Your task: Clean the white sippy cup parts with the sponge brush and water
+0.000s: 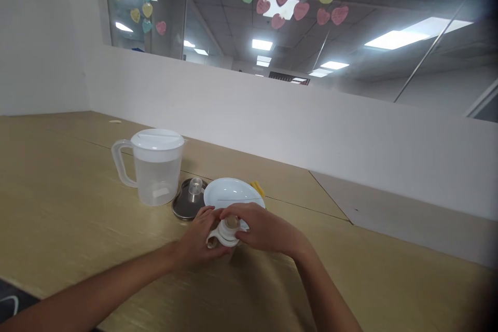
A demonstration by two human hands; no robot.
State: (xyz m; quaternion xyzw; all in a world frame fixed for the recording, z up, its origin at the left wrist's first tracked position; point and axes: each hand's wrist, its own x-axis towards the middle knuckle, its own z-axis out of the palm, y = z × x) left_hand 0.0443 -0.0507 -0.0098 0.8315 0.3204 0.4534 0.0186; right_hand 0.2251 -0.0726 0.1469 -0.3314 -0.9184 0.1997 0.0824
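Both hands hold a small white cap-like piece with a side loop (pixel 227 235), above the front of the table. My left hand (pixel 196 241) grips its left side, near the loop, with the thumb below. On the right, my right hand (pixel 264 228) curls over its round top, fingers and thumb closed about the rim. A pale brownish round centre shows on that top. What lies under the piece is mostly hidden by the hands. Just behind it is a white oval dish (pixel 229 187), its front edge partly covered by my fingers.
A translucent lidded pitcher (pixel 157 179) with a handle stands at the left. Next to the dish lies a dark, shiny-rimmed tray or lid (pixel 185 206) with a small clear knob or cup (pixel 195 185) on it. Something yellow (pixel 257 188) pokes out behind the dish. A white wall (pixel 241 109) bounds the table.
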